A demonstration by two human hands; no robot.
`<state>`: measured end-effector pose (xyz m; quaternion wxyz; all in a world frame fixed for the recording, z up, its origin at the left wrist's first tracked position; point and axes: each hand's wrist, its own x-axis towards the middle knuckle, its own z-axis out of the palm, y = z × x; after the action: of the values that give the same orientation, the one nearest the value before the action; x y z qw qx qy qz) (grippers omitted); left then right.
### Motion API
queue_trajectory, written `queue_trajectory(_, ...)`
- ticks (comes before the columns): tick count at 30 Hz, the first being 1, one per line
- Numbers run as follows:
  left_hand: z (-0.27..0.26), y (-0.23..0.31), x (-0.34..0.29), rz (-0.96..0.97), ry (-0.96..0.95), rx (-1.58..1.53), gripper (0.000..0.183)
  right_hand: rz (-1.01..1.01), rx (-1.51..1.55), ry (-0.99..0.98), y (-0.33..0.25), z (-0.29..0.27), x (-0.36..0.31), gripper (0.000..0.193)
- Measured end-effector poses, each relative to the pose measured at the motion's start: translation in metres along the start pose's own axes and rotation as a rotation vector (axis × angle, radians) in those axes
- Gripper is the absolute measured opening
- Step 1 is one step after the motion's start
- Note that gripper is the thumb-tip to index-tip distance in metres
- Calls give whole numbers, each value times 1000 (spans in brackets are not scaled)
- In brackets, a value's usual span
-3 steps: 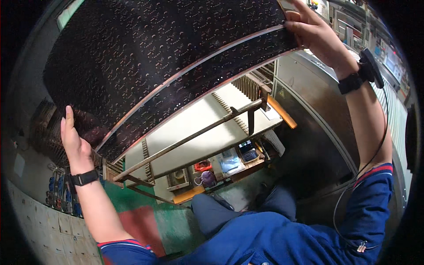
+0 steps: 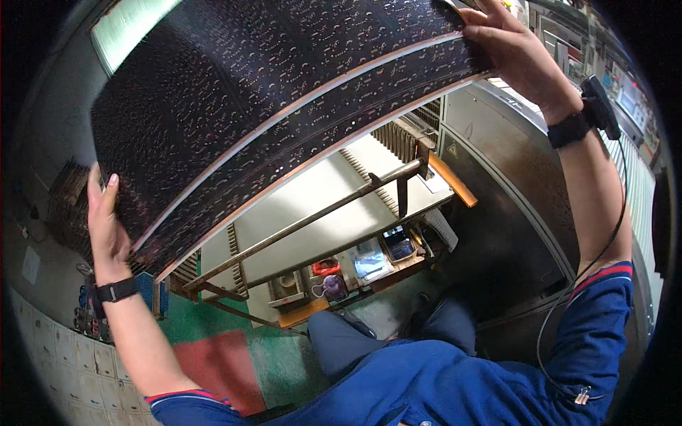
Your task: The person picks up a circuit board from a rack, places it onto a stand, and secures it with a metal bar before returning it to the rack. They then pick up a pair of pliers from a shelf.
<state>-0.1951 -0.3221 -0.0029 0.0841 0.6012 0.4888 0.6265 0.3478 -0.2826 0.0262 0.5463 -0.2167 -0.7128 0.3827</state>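
Observation:
A large dark circuit board panel (image 2: 284, 85), covered in small copper-coloured marks, is held up tilted across the upper part of the view. Two pale strips run along its near side, one of them at the edge. My left hand (image 2: 106, 224) is closed on the panel's left edge, with the thumb against its face and other fingers partly hidden behind. At the upper right corner, my right hand (image 2: 515, 57) grips the panel, some fingertips hidden. Below the panel stands a rack with rows of upright slots (image 2: 398, 142) and a metal bar (image 2: 305, 220) across its front.
Beneath the rack, a shelf holds a red tray (image 2: 326, 267), a purple cup (image 2: 331, 287) and a phone-like device (image 2: 398, 234). A grey machine cabinet (image 2: 504, 163) stands on the right. Pale lockers (image 2: 89, 362) line the lower left, beside a green and red floor (image 2: 220, 369).
The panel has tilted, its left end shifting a little toward me. My left hand has moved slightly left with that edge; my right hand has hardly moved.

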Motion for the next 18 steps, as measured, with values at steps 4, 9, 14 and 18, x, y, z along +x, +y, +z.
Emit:
queue_trajectory(4, -73, -4, 28, -116, -456, -422, 56, 46, 231, -218, -13, -21, -1, 38)
queue_trajectory(9, -75, -9, 25, 19, -471, -581, 47, -135, 165, -58, -5, -17, 15, 24)
queue_trajectory(14, -96, -27, 35, 42, 172, 586, 34, -312, -143, 133, -12, -22, 47, 12)
queue_trajectory(18, -74, -5, 29, 309, 354, 605, 36, -453, -524, 469, -31, -11, 61, 36)
